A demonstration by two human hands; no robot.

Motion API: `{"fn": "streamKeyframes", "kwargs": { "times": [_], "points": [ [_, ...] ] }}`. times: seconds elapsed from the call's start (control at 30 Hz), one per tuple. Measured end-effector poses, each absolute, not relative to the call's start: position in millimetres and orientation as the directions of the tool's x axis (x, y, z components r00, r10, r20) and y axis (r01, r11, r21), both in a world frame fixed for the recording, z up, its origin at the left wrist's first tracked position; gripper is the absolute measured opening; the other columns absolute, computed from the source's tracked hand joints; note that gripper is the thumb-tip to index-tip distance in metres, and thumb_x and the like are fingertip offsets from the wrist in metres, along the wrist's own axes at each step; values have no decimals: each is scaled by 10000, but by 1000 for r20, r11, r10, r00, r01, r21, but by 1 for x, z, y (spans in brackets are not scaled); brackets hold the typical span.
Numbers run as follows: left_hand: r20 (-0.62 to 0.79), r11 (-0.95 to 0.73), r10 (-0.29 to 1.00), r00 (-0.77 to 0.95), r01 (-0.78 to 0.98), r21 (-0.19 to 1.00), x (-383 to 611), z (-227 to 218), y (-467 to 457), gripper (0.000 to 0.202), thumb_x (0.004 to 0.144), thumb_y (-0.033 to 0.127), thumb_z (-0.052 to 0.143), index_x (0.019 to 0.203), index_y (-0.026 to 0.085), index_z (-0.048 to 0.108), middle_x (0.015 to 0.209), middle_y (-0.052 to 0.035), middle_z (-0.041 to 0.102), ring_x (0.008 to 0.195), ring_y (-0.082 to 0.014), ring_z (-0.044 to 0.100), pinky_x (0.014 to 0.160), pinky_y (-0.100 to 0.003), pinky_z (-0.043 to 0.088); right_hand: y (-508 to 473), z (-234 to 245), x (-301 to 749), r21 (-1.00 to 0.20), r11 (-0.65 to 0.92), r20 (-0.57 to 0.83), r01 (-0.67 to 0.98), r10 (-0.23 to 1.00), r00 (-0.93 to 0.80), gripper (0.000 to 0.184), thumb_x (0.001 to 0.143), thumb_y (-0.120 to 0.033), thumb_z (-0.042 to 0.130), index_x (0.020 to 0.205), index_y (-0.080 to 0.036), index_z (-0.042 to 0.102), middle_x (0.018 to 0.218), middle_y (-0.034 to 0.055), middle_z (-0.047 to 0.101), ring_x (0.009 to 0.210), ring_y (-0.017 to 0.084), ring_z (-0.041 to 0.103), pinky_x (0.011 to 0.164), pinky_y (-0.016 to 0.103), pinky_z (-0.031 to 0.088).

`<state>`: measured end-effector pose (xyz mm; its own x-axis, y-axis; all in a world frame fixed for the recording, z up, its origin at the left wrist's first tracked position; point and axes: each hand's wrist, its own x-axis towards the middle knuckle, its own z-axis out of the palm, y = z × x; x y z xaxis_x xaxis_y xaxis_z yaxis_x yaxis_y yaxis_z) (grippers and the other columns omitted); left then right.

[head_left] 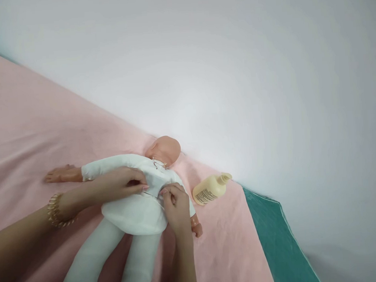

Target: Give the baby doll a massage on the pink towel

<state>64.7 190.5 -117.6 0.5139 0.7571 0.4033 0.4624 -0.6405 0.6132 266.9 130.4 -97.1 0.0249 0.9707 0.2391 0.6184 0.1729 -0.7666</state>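
Observation:
A baby doll [118, 164] with a soft white cloth body lies on its back, its head away from me. Around its hips is a bulky white diaper [133, 215]. My left hand [122, 183], with a beaded bracelet on its wrist, pinches the diaper's waist edge near the doll's belly. On the other side of the waist, my right hand [176, 202] has its fingers closed on the same edge. Both sets of fingertips partly hide the waistband. The doll's legs stretch toward me.
A pale yellow pump bottle [208, 190] with printed text stands right of the doll, close to the white wall [236, 89]. Pink cloth [32, 110] covers the surface. A green covering [276, 234] shows at the right edge.

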Motion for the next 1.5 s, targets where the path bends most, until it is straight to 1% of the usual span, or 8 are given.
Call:
{"fn": "streamKeyframes", "kwargs": {
  "times": [0.1,0.2,0.3,0.57,0.8,1.17,1.4,1.5],
  "points": [
    [416,-657,711,567,327,679,61,-116,199,369,992,423,446,828,188,678,852,-12,679,811,-192,586,774,-291,467,132,-106,258,-745,243,388,622,915,107,233,955,-300,477,1092,-206,641,1149,82,635,1127,217,566,991,370,453],
    [507,-707,690,516,336,622,59,-125,209,343,1012,429,449,1054,204,704,1131,-22,692,1093,-221,581,1002,-332,434,135,-114,251,-709,288,398,644,917,28,345,966,-336,497,1278,-202,558,1290,100,585,1243,215,512,1073,376,410],
    [490,-726,680,545,404,557,62,-137,214,415,1002,497,457,1185,199,680,1225,-53,678,1184,-246,564,1064,-366,401,138,-117,248,-699,275,356,660,934,-12,313,978,-330,484,1229,-177,593,1253,105,605,1231,217,520,1085,377,400],
    [448,-711,698,558,469,524,67,-141,213,447,1032,454,368,1149,174,697,1194,-54,699,1155,-254,588,1040,-373,404,141,-118,247,-694,235,307,680,952,-16,264,966,-277,485,1153,-152,624,1180,114,636,1161,237,549,1048,413,425],
    [529,-711,700,480,541,450,71,-141,209,435,1028,452,370,1228,179,643,1266,-62,662,1227,-242,543,1083,-380,369,139,-121,247,-697,259,329,668,944,-23,457,996,-345,454,1397,-132,497,1444,130,500,1378,215,409,1185,406,324],
    [475,-707,706,526,555,438,72,-144,212,462,1032,440,321,1150,181,685,1218,-66,688,1177,-234,579,1059,-383,389,145,-119,248,-692,236,269,682,961,-60,423,1003,-365,438,1305,-112,591,1327,142,599,1287,236,503,1144,421,372],
    [496,-683,726,476,580,443,72,-149,212,506,1031,463,327,1304,163,630,1327,-68,641,1244,-236,545,1088,-368,380,144,-123,248,-668,246,277,703,958,-73,549,1015,-418,408,1478,-125,442,1530,109,442,1457,224,331,1230,441,256],
    [484,-685,725,490,585,433,72,-152,214,523,1031,472,318,1314,170,637,1330,-59,643,1245,-235,544,1089,-358,382,145,-124,249,-678,219,235,702,969,-75,570,1015,-439,398,1485,-119,435,1538,101,436,1462,230,325,1233,445,248]
  ]
}}
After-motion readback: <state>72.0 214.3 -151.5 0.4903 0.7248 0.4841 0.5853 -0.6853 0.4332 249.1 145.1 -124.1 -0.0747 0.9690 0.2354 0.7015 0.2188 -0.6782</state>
